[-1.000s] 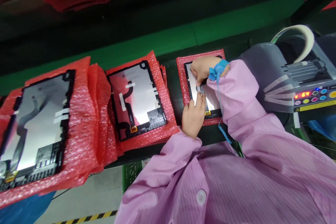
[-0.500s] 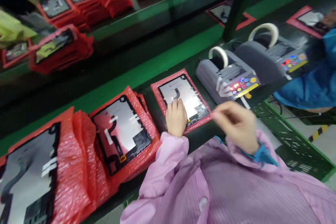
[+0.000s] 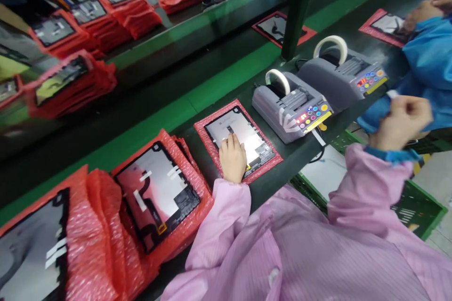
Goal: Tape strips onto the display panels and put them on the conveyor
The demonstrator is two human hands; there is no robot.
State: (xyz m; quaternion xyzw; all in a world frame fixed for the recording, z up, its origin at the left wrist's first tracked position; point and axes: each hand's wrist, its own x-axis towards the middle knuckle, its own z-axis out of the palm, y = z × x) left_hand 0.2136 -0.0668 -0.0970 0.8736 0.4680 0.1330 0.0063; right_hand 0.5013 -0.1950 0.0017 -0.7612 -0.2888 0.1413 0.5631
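two hands stand well apart: the left hand (image 3: 233,157) rests, fingers laid flat, on the silver panel (image 3: 254,148), which lies on red bubble wrap (image 3: 203,134) with its long axis slanting from far left to near right. the right hand (image 3: 402,122) is farther, right of the panel, fingers curled; whether they pinch the white strip (image 3: 392,94) i cannot tell.

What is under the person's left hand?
Under the left hand lies a panel on red bubble wrap. One end of a dark strip shows beyond the hand; whatever the hand covers is hidden.
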